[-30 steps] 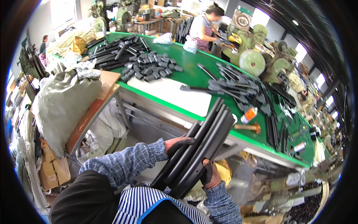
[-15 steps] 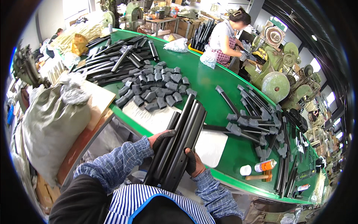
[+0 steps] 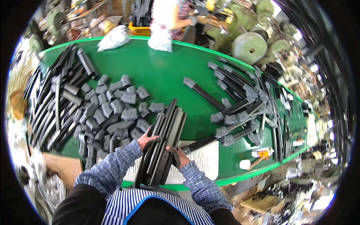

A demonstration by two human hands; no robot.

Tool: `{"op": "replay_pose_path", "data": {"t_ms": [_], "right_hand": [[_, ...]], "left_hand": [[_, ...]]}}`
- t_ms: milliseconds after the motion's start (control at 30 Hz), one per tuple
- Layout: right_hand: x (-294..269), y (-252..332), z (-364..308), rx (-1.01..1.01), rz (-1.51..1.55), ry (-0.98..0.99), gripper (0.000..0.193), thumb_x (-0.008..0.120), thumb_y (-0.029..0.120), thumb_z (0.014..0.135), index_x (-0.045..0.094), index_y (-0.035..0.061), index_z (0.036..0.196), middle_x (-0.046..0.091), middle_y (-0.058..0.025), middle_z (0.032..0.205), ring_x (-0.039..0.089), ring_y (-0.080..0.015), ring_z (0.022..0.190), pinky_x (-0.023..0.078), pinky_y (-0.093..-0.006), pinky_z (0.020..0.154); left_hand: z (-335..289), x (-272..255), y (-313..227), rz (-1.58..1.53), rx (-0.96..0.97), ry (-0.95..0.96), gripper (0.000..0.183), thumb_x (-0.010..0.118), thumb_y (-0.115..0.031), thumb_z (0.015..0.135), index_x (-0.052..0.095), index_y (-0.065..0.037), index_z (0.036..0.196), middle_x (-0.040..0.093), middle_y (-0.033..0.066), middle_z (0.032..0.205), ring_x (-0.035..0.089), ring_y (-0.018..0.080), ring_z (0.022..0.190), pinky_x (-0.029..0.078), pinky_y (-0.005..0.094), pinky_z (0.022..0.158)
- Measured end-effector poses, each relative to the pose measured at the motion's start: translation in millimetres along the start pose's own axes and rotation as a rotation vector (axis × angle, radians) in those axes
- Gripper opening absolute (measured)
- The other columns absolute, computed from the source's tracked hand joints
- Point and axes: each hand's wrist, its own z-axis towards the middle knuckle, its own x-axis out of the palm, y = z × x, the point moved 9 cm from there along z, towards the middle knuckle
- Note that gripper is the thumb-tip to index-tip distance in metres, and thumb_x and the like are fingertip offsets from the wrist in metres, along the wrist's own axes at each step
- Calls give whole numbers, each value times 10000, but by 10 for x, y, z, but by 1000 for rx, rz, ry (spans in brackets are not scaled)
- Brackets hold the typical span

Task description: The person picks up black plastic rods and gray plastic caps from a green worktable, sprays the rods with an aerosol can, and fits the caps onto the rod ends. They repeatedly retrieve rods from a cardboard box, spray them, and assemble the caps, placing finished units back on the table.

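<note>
Both my hands grip a bundle of long black bars [image 3: 163, 144], held lengthwise over the near edge of the green table [image 3: 165, 75]. My left hand [image 3: 145, 139] clasps the bundle's left side, and my right hand [image 3: 179, 157] clasps its right side lower down. The bundle's far end points at the middle of the table. A pile of grey corner pieces [image 3: 110, 112] lies just left of the bundle. Under the bundle's near end is a white sheet [image 3: 202, 157].
Long black bars [image 3: 56, 101] are stacked at the table's left. Assembled bars with grey ends [image 3: 240, 108] lie at the right, near an orange-and-white bottle [image 3: 262, 152] and a white cap [image 3: 244, 164]. A person [image 3: 168, 18] works at the far side beside two plastic bags. Green machines stand behind.
My view has swung left and down onto the table. The bundle, still in both hands, now lies over the table's near edge beside the grey pieces.
</note>
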Motion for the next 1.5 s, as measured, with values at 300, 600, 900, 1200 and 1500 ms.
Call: {"op": "replay_pose_path", "data": {"t_ms": [300, 600, 900, 1200, 1500], "right_hand": [[-938, 317, -672, -234, -826, -722, 199, 661, 172, 932, 653, -2, 1028, 685, -101, 1035, 647, -203, 985, 484, -308, 911], [-2684, 755, -1098, -369, -793, -1430, 854, 817, 408, 734, 429, -78, 1320, 517, -265, 1257, 494, -401, 1181, 405, -443, 1030], [-3194, 593, -681, -961, 403, -724, 344, 548, 234, 988, 498, 53, 1276, 578, -110, 1257, 564, -275, 1131, 483, -414, 965], [-2002, 1319, -410, -811, 335, -672, 144, 624, -11, 879, 563, -17, 1009, 599, -116, 919, 646, -266, 733, 577, -369, 660], [-1122, 735, -688, -503, 793, -455, 113, 579, 77, 926, 520, -2, 981, 574, -118, 877, 594, -255, 821, 533, -376, 809]], "left_hand": [[-141, -176, -482, 1141, 319, -483, 1199, 912, -260, 600, 198, -78, 1545, 349, 227, 1448, 377, 373, 1331, 348, 439, 1128], [-253, -320, -372, 1380, 241, -731, 1076, 846, -374, 700, 227, -70, 1525, 319, 305, 1471, 320, 459, 1366, 305, 487, 1148], [-229, -310, -300, 1539, 79, -888, 1092, 802, -509, 724, 180, -166, 1554, 302, 336, 1478, 342, 496, 1344, 317, 522, 1131], [-131, -660, -196, 1489, 62, -867, 979, 721, -574, 779, 243, -182, 1538, 333, 344, 1469, 367, 494, 1337, 344, 501, 1117], [-55, -366, -946, 1878, 522, -920, 375, 557, -97, 967, 529, -20, 1333, 513, 205, 1377, 483, 409, 1257, 412, 441, 1063]]}}
